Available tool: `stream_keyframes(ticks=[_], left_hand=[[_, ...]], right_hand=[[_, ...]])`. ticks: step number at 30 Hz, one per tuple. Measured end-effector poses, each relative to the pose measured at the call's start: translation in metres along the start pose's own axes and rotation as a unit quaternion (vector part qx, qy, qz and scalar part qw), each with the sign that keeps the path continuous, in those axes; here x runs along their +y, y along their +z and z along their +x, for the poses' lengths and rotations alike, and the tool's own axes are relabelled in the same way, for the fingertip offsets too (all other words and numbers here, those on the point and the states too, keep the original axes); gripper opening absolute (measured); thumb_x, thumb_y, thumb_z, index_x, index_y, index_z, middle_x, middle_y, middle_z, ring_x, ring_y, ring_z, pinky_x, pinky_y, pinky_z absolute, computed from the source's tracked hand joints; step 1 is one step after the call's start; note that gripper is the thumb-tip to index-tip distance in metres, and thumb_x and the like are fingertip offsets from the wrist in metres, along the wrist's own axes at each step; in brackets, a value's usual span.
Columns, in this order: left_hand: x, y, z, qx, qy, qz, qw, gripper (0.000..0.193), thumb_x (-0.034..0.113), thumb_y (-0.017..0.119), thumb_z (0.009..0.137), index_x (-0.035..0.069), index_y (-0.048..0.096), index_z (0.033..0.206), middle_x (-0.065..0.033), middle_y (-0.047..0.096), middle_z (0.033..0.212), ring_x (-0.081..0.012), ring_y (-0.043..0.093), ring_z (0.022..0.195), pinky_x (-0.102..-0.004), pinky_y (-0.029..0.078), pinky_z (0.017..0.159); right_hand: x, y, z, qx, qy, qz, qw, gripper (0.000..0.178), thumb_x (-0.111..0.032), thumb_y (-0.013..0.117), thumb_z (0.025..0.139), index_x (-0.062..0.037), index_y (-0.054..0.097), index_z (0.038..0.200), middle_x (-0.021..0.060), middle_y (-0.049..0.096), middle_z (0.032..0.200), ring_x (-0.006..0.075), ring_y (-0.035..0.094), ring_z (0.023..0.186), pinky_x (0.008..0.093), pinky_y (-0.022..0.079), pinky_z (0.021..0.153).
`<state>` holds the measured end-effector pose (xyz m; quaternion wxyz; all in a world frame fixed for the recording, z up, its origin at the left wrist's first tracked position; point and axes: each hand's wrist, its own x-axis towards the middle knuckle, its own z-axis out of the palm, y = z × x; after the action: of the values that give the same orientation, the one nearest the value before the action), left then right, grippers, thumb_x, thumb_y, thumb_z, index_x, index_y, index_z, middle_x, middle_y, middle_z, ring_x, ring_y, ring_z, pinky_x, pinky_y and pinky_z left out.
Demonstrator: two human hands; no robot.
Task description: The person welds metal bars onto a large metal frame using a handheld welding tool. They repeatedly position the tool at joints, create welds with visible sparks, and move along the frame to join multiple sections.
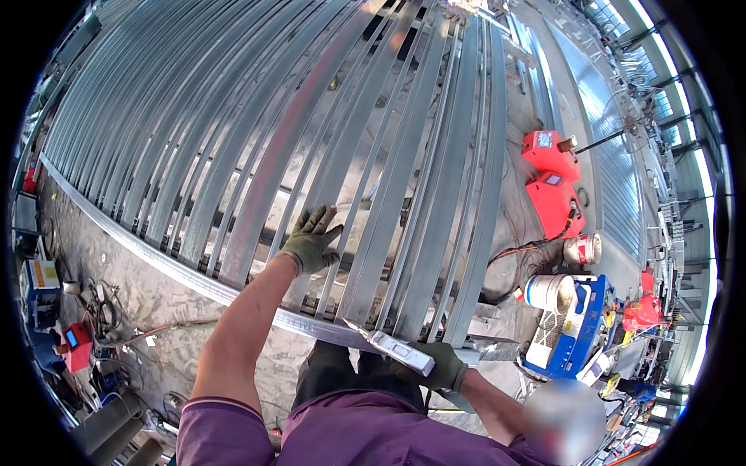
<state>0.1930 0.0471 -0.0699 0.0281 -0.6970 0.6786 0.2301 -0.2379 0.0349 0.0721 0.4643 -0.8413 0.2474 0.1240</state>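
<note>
My left hand, in a dark olive work glove, reaches over a frame of long parallel metal tubes. Its fingers are spread, and nothing shows in its grasp; whether the palm presses on the metal is hard to tell. Low at the centre, my gloved right hand is closed around a silver, boxy welding gun. The gun's thin pointed nozzle aims left, close to the tube ends along the front rail. A blurred patch covers part of the area beside my right forearm.
Right of the frame stand two red machines, a white bucket, and another bucket by a blue unit. A red box and loose cables lie on the left floor. Sparks-like brightness shows at the far end.
</note>
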Motion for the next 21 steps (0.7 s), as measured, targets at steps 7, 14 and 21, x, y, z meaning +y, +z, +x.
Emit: stream_keyframes(ticks=[7,14,21], left_hand=[[0.003,0.002,0.01,0.013,0.007,-0.004,1.0,0.08,0.061,0.066,0.104,0.024,0.046,0.172,-0.0144,0.008,0.189,-0.0335,-0.001,0.176,-0.0562,0.002,0.14],[0.004,-0.018,-0.016,0.029,-0.015,-0.027,0.999,0.074,0.056,0.066,0.106,0.024,0.048,0.171,-0.0105,0.015,0.189,-0.0293,0.002,0.176,-0.052,0.001,0.141],[0.011,-0.015,-0.009,0.027,-0.015,-0.017,0.999,0.07,0.056,0.062,0.109,0.027,0.049,0.171,-0.0077,0.009,0.19,-0.0281,-0.001,0.176,-0.051,0.001,0.142]], right_hand=[[0.003,-0.029,0.023,-0.031,0.018,-0.007,0.999,0.064,-0.062,0.082,0.095,-0.0208,0.073,0.143,0.0135,0.083,0.114,0.0349,0.082,0.105,0.0439,0.065,0.095],[-0.038,-0.097,0.084,-0.169,0.051,0.107,0.978,0.043,-0.033,0.092,0.095,-0.0086,0.082,0.129,0.0108,0.085,0.117,0.0202,0.082,0.108,0.0354,0.064,0.091],[0.001,-0.092,0.124,-0.178,-0.037,0.156,0.971,0.039,-0.023,0.089,0.099,-0.0048,0.079,0.132,0.0085,0.084,0.114,0.014,0.076,0.098,0.0338,0.062,0.087]])
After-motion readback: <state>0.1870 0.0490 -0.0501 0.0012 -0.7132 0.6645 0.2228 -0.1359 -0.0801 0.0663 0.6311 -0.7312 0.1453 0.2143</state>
